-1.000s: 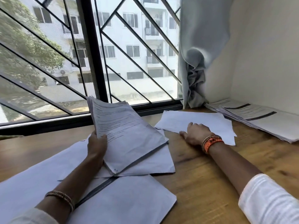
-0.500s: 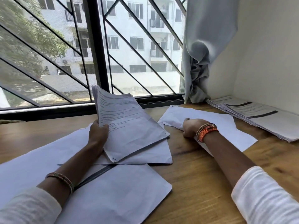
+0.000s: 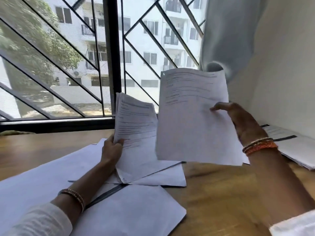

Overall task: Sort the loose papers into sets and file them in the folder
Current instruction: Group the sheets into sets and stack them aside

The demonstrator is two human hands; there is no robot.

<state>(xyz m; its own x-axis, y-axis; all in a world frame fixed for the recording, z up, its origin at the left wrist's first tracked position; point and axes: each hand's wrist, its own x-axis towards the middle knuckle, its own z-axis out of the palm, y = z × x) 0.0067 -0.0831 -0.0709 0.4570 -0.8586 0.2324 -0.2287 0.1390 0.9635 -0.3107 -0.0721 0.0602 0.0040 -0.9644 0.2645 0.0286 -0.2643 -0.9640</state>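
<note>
White printed paper fills both my hands above a wooden table [image 3: 221, 193]. My left hand [image 3: 111, 150] grips a thick stack of papers [image 3: 136, 133] by its lower left edge, thumb across the front page, and the stack's bottom edge rests on the loose sheets [image 3: 51, 171] spread over the table. My right hand [image 3: 238, 120] pinches a thinner set of pages [image 3: 190, 116] on its right edge, fingers lying on the printed face, holding it upright in the air just right of the stack. Behind the stack is a barred window [image 3: 109, 57]; a grey curtain [image 3: 230, 40] hangs right of it. Another pile of papers [image 3: 298, 147] with dark bars lies on the table to the far right of the stack, against the wall. No folder is plainly recognisable.

My judgement: I am comparing headings to decide which set the raised pages join. To do this well, I should keep the pages flat and readable, match page numbers or titles against the stack, and square the edges before laying them down, so that no sheets slip free.
</note>
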